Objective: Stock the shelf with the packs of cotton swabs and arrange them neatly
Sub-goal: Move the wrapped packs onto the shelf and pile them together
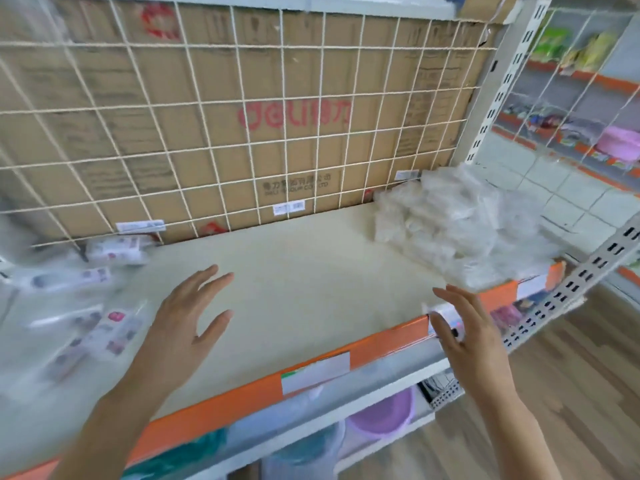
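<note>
A pile of clear packs of cotton swabs (460, 230) lies at the right end of the cream shelf (294, 278). My left hand (187, 317) hovers over the shelf's left middle, fingers spread and straight, holding nothing. My right hand (464, 334) is over the orange front edge (381, 344), just in front of the pile, fingers straight and empty. The view is blurred by motion.
Other clear packs with pink and white labels (93, 327) lie at the shelf's left end. A white wire grid (242, 133) with cardboard behind backs the shelf. A slotted upright (588, 268) stands at the right. Purple basins (381, 417) sit on the shelf below.
</note>
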Demonstrator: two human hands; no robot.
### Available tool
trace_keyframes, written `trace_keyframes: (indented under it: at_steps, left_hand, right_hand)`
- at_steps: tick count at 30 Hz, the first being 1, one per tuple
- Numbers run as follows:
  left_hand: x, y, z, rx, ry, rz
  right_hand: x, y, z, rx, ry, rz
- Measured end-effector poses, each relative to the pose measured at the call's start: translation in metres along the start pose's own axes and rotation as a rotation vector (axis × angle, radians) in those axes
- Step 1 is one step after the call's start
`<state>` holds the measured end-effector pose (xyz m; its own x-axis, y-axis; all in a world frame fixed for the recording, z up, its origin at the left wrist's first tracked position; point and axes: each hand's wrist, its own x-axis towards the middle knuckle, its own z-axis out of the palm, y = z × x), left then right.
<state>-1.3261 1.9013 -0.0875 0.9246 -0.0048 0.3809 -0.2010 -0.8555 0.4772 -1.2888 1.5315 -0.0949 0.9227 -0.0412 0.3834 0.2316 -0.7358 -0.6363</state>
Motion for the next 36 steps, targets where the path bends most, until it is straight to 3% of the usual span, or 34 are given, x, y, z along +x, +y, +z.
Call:
trace_keyframes:
  at_steps: [13, 22, 30, 36]
  left_hand:
    - [-0.166, 0.008, -0.088, 0.214, 0.371, -0.477]
    - [-0.290, 0.051, -0.104, 0.411, 0.447, -0.816]
    - [-0.373, 0.054, -0.139, 0.464, 0.488, -0.961]
    - [-0.411, 0.032, -0.190, 0.492, 0.554, -0.919]
  right_hand:
    - [0.023, -0.095, 0.085, 0.244, -0.414, -0.440]
    - [-0.014, -0.153, 0.125, 0.294, -0.637, -0.720]
    - [-0.067, -0.228, 0.152, 0.345, -0.728, -0.867]
    - [-0.124, -0.289, 0.174, 0.358, -0.716, -0.869]
